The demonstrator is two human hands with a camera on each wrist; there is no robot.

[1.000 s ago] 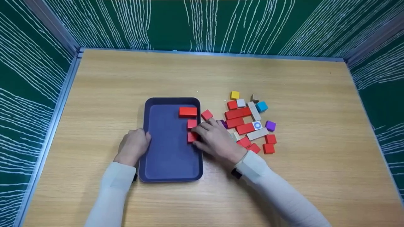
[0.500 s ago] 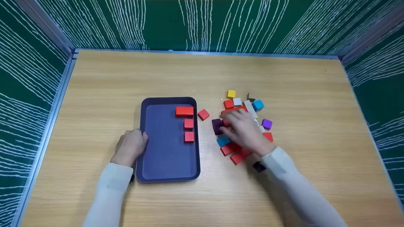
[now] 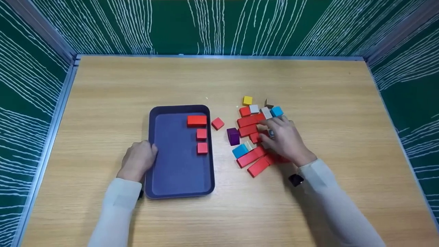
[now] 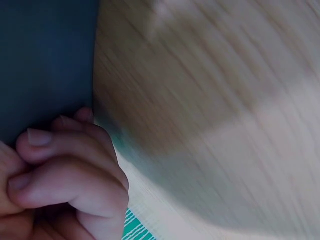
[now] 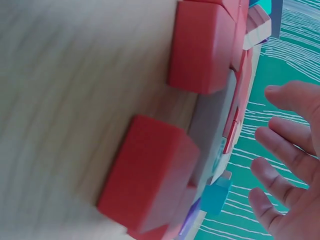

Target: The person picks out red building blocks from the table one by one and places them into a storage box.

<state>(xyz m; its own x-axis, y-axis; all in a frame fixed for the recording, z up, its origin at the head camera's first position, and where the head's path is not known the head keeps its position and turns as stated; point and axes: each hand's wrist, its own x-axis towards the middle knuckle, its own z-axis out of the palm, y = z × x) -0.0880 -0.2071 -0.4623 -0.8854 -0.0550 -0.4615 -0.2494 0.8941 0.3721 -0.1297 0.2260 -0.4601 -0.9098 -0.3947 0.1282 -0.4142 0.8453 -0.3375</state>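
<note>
Gripping the tray point(image 3: 175, 173) by its left edge with curled fingers, the left hand point(image 3: 138, 159) probably steadies it; the right hand point(image 3: 286, 140), fingers apart and holding nothing, is over the blocks point(image 3: 251, 157) bunched beside the tray, likely for easy reach, yellow cube point(image 3: 247, 100) farthest

Site type: enclosed, lab-style work booth. Identifying features: wood-grain table point(image 3: 113, 82); green walls point(image 3: 173, 31) with white lines on three sides; metal frame point(image 3: 43, 27) at the corners.
</note>
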